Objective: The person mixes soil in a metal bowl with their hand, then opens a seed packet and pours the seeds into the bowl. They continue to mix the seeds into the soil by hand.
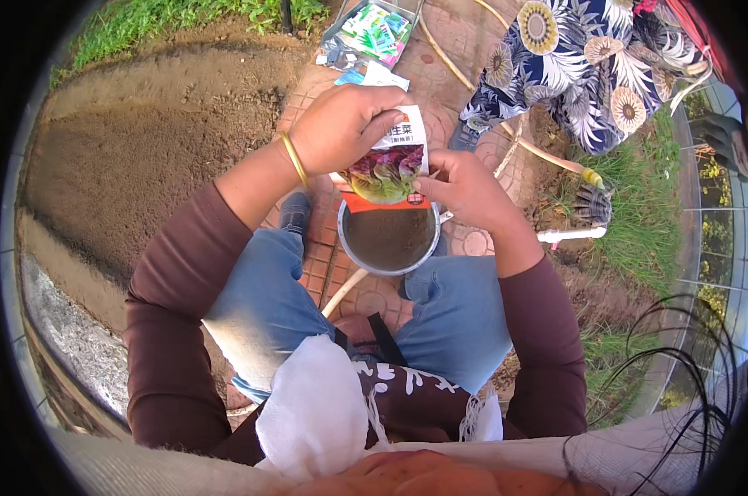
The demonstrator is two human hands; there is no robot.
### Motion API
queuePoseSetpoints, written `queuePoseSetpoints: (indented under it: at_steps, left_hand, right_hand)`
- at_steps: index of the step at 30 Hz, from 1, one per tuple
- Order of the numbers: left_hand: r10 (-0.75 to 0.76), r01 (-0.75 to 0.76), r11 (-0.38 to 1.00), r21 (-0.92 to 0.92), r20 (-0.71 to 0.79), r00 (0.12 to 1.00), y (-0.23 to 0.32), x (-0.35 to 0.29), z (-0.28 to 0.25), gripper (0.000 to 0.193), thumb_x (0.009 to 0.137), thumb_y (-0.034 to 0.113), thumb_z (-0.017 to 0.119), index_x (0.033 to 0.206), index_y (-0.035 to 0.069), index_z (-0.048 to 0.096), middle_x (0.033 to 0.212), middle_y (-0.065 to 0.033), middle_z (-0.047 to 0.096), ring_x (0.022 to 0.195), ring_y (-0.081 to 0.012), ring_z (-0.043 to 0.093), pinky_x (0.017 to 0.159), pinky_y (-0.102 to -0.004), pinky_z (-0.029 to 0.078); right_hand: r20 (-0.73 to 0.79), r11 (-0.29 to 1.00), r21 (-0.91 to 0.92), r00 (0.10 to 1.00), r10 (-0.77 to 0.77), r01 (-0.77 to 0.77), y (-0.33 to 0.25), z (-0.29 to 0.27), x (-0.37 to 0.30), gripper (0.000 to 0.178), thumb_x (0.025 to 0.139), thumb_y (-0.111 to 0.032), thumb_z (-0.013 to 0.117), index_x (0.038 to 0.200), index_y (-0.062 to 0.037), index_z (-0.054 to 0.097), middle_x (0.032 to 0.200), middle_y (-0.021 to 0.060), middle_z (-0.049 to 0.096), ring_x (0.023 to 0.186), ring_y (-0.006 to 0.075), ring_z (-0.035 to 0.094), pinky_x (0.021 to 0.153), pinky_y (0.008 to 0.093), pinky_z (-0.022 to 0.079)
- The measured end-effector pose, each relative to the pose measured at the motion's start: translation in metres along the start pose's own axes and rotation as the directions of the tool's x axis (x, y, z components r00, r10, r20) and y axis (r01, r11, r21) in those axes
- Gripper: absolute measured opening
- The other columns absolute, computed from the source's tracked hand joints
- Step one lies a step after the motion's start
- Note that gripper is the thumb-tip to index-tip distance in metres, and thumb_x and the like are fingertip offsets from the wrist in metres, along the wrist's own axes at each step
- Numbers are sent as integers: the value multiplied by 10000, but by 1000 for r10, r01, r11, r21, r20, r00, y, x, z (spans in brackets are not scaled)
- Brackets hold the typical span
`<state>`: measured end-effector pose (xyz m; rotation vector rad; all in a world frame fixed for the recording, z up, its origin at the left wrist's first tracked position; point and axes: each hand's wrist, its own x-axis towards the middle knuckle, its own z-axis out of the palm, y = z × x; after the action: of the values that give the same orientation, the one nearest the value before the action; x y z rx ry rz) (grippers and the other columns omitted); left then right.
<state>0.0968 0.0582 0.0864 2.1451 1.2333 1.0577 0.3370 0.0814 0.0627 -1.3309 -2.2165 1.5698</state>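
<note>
The largest thing about me is the bed of brown soil (pixel 134 157), which lies bare at my left side, with some green plants (pixel 200 21) at its far edge. Next is the paving of reddish bricks (pixel 465 33), on which I sit low, with my two legs in blue jeans (pixel 266 277) spread apart. Ahead of me, to the right, is another person in dark blue clothing (pixel 564 74) with a pattern of leaves and round flowers, and a long, pale hose (pixel 442 51) runs near this person. Between my legs stands a round bowl (pixel 344 241), and inside it there is dark soil (pixel 390 236). Farther away, beyond my hands, is a grey tray (pixel 332 35) with many small colourful packets (pixel 378 33). My left hand (pixel 336 136) grips the upper left part of a seed packet (pixel 384 175), with the thumb over its front, and my right hand (pixel 473 192) pinches its lower right edge. The packet is over the far side of the bowl, its leafy picture facing me; whether they touch, I cannot tell. The smallest is a gold bracelet (pixel 292 159) around my left wrist.
</note>
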Motion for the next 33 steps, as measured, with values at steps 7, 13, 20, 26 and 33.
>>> queuePoseSetpoints:
  at_steps: [7,13,20,26,33]
  left_hand:
    - [17,-13,998,67,-59,998,-58,24,7,176,842,70,621,1014,66,656,868,-130,666,782,-310,649,644,-370,519]
    - [-298,311,761,-569,120,947,-116,88,-25,291,762,67,747,1029,14,641,826,-105,667,772,-150,668,678,-305,511]
    - [-261,299,939,-167,215,941,-150,133,-26,288,732,90,732,1000,32,644,812,-173,662,737,-334,645,672,-375,506]
    - [-203,241,958,-155,223,953,-148,113,-13,319,821,86,688,1113,-6,601,920,-125,679,826,-223,660,763,-335,512]
    - [-42,63,979,-191,112,993,-105,68,-17,275,791,-36,645,1062,-6,615,954,-90,666,887,-118,629,782,-267,500]
  right_hand:
    - [119,994,-110,993,6,7,-3,-1,69,199,824,-96,697,988,4,646,819,29,640,770,106,566,713,298,482]
    - [71,961,259,994,82,-98,8,-44,142,265,885,-80,634,1122,34,605,995,67,677,908,97,590,799,266,480]
    - [-187,852,524,977,107,7,11,-61,148,260,907,-106,619,1100,68,614,992,83,689,892,95,601,814,255,479]
    - [-293,854,508,955,48,113,6,-60,139,402,882,-78,626,1249,42,512,1104,70,638,988,130,601,853,265,498]
    - [-235,871,438,963,-130,224,-9,-15,119,318,925,-78,591,1219,34,544,1088,72,652,954,121,605,853,274,492]
